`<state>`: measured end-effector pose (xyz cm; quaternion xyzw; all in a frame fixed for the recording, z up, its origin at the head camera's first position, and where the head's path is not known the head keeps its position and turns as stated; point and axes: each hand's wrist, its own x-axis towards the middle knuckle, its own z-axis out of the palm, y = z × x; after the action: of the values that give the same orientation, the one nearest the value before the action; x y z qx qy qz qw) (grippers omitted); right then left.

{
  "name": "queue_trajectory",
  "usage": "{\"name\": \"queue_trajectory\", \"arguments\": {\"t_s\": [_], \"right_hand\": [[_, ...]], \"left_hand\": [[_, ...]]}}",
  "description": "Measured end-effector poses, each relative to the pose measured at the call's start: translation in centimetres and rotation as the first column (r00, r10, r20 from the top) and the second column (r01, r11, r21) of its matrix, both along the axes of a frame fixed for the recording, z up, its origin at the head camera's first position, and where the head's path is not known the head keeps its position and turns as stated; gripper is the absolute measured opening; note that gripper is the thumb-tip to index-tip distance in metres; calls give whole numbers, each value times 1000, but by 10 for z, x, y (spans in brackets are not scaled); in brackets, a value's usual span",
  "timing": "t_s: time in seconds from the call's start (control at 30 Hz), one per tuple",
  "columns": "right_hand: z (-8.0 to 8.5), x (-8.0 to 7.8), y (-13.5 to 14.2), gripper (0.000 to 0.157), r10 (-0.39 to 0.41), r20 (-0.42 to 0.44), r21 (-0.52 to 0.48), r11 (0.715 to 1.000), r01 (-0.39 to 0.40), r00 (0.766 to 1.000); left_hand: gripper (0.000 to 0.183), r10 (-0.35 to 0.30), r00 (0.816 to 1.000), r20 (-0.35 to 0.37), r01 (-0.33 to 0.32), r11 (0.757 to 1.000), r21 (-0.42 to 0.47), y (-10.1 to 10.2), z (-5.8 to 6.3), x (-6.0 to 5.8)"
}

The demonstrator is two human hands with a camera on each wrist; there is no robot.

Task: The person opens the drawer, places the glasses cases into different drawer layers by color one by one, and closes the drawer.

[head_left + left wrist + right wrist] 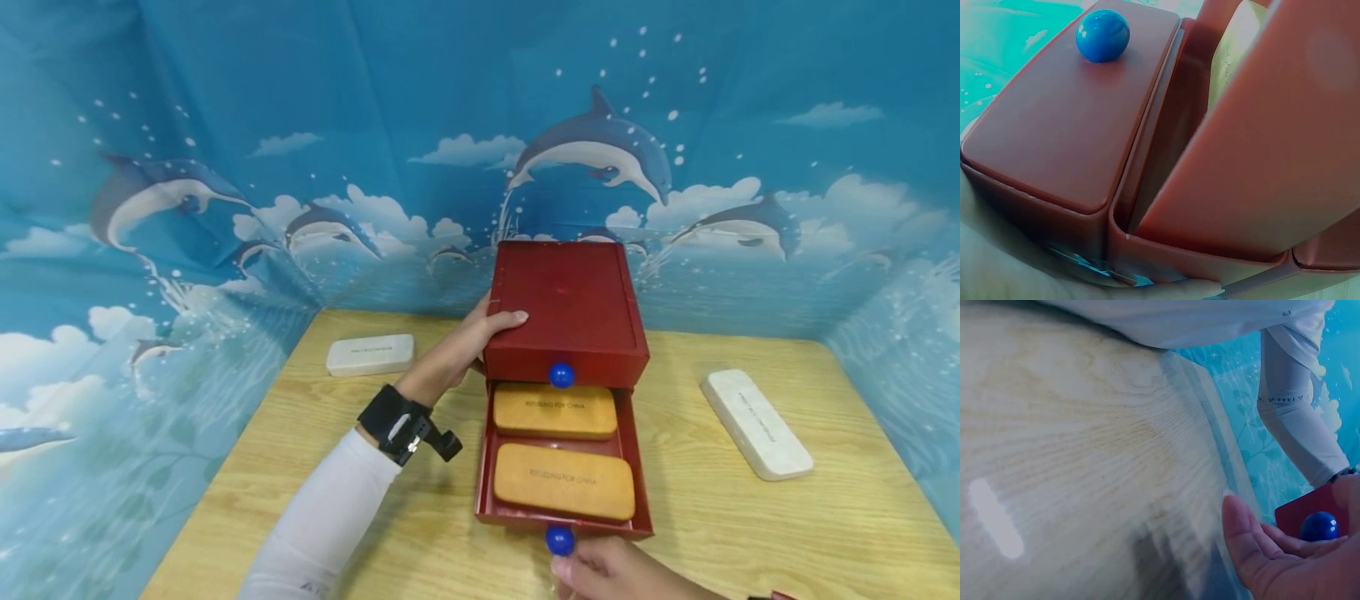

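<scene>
A red drawer box stands upright on the table, its lower drawer pulled far out and its top drawer pushed in. Two orange cases lettered "REFUELING FOR CHINA" lie in the pulled-out drawer, one behind the other. My left hand presses on the box's left side, thumb resting over the top edge and fingers stretched along the side wall. Just below the lower drawer's blue knob, my right hand has its thumb and fingers loosely bent, with the knob outside them. The top drawer has another blue knob.
One white case lies at the back left of the wood-grain table. A second white case lies slanted to the right of the box. A blue dolphin-print cloth hangs behind and at both sides.
</scene>
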<state>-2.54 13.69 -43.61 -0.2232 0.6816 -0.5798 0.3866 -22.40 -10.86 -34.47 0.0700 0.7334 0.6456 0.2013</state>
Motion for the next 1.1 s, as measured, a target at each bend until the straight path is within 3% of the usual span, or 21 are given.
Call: {"name": "queue_trajectory", "arguments": {"t_s": [0.1, 0.23, 0.43, 0.8, 1.1], "right_hand": [[-3, 1, -4, 45, -36, 97, -39, 998, 40, 995], [-7, 2, -9, 55, -48, 235, -130, 988, 80, 971], [-7, 2, -19, 55, -62, 345, -208, 968, 141, 937], [-6, 4, -26, 50, -153, 305, -131, 971, 201, 940], [-7, 2, -25, 46, -123, 318, -173, 967, 185, 940]], "left_hand": [[78, -5, 1000, -1, 5, 1000, 8, 0, 0, 0], [77, -9, 1000, -4, 9, 1000, 23, 0, 0, 1], [76, -14, 1000, -12, 15, 1000, 26, 0, 1, 3], [76, -13, 1000, -7, 13, 1000, 9, -1, 1, 1], [77, -8, 1000, 19, 9, 1000, -18, -1, 0, -1]]}}
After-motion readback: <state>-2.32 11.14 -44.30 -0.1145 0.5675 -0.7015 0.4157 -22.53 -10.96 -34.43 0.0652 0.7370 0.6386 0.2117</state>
